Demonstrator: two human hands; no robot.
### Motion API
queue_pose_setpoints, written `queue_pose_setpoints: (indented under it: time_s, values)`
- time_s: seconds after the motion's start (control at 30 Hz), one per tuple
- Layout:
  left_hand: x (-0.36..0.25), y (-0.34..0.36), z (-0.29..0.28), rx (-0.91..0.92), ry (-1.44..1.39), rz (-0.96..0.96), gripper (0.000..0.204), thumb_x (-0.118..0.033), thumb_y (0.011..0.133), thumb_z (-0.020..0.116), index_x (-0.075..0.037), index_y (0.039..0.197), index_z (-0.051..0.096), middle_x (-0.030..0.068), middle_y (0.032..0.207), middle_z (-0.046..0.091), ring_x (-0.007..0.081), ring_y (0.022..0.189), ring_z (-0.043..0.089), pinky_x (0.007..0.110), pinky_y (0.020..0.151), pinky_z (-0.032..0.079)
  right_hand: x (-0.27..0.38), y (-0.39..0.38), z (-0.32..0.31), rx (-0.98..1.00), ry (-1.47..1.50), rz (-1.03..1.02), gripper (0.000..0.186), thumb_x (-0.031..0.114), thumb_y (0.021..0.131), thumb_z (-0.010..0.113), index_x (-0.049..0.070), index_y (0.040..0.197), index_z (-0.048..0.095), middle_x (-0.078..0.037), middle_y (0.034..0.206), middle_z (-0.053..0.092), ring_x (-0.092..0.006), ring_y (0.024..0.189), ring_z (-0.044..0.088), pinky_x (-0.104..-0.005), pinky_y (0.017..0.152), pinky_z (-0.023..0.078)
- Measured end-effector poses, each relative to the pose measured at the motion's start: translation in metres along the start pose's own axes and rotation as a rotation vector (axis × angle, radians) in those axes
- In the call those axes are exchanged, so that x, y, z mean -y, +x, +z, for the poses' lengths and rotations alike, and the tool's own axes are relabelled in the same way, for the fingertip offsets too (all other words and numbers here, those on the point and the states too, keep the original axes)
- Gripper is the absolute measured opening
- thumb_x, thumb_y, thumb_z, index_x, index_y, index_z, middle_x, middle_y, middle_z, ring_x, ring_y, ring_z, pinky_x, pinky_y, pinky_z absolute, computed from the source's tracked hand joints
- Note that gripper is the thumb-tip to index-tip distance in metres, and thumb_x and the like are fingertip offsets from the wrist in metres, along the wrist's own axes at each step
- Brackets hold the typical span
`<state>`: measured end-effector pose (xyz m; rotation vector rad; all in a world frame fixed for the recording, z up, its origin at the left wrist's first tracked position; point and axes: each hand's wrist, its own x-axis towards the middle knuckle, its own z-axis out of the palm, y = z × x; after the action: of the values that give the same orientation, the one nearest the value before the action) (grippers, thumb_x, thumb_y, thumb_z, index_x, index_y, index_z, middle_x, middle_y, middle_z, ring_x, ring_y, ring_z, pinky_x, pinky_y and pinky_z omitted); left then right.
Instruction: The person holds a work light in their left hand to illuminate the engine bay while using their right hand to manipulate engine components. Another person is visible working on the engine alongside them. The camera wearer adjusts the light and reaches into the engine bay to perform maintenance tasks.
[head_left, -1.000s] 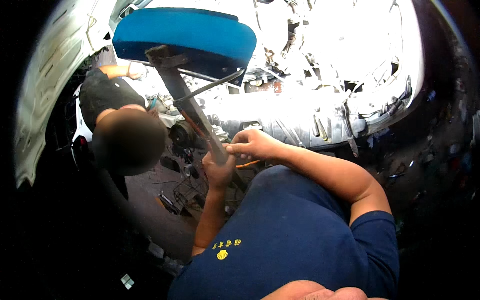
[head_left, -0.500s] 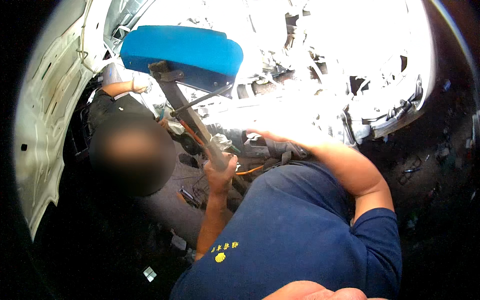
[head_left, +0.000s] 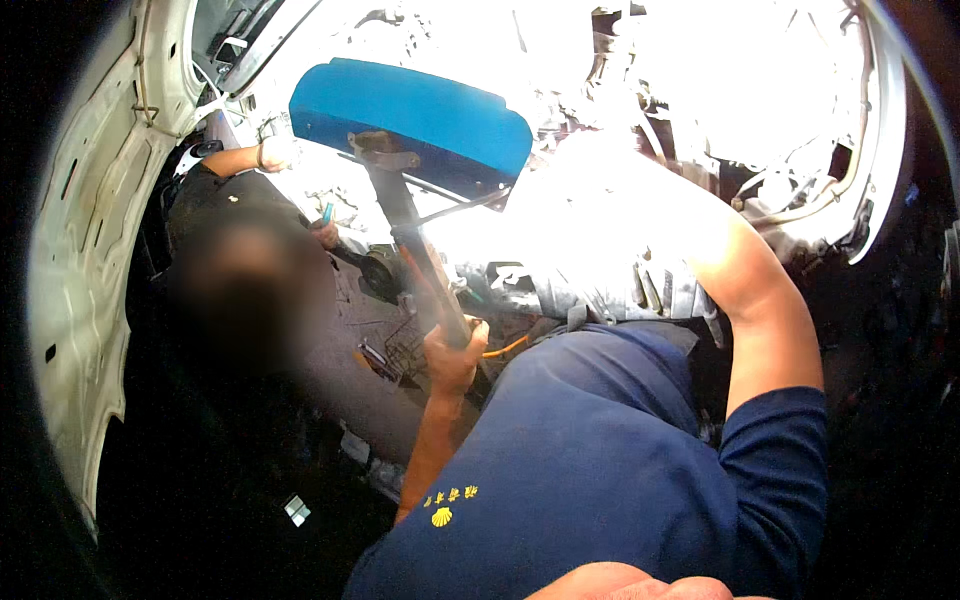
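Note:
My left hand (head_left: pixel 456 350) is closed around the lower part of a metal post (head_left: pixel 400 215). The post slants up and left to a large blue hood (head_left: pixel 415 120), fixed by a bracket at its top. My right arm reaches forward into the glaringly lit engine bay (head_left: pixel 650 280). My right hand (head_left: pixel 590 165) is washed out by the light there, so its fingers and anything in them cannot be made out.
To the left, a person in a dark top (head_left: pixel 225 195) leans in, one hand (head_left: pixel 325 235) near a small blue object. A pale raised vehicle panel (head_left: pixel 95 230) stands at far left. An orange cable (head_left: pixel 505 347) runs by my left hand.
My right hand has gone from near my waist forward and up into the bright engine bay. The blue hood sits further right in the picture. My left hand keeps its grip on the post.

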<state>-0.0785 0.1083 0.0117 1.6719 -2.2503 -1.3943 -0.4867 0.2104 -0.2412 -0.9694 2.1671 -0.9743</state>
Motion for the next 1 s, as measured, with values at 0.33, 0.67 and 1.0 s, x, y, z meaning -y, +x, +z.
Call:
queue_pose_setpoints:
  time_s: [0.33, 0.67, 1.0]
  values:
    - [-0.005, 0.016, 0.005, -0.005, 0.103, 0.032, 0.01, -0.007, 0.087, 0.078, 0.001, 0.09, 0.072, 0.0017, 0.075, 0.07, 0.0097, 0.068, 0.064, 0.028, 0.064, 0.051, -0.023, 0.021, 0.01, 0.018, 0.071, 0.055, 0.029, 0.033, 0.101, 0.061, 0.009, 0.107, 0.076, -0.009, 0.092, 0.076, -0.0252, 0.081, 0.072, -0.0396, 0.078, 0.059]
    - [-0.01, 0.028, 0.013, 0.013, 0.199, 0.019, 0.009, -0.007, 0.085, 0.079, 0.0, 0.088, 0.073, 0.0008, 0.073, 0.07, 0.01, 0.065, 0.063, 0.029, 0.063, 0.051, -0.035, 0.04, 0.021, 0.029, 0.129, 0.096, 0.027, 0.03, 0.101, 0.06, 0.01, 0.11, 0.076, -0.01, 0.096, 0.076, -0.0265, 0.085, 0.073, -0.0404, 0.08, 0.06]
    - [-0.029, 0.033, 0.019, 0.014, 0.172, -0.062, 0.01, -0.008, 0.088, 0.077, 0.001, 0.088, 0.073, 0.0001, 0.07, 0.067, 0.007, 0.063, 0.061, 0.027, 0.06, 0.049, -0.047, 0.078, 0.076, 0.107, -0.041, -0.075, 0.034, 0.022, 0.105, 0.053, 0.011, 0.132, 0.07, -0.014, 0.103, 0.075, -0.0286, 0.096, 0.073, -0.0425, 0.086, 0.058]
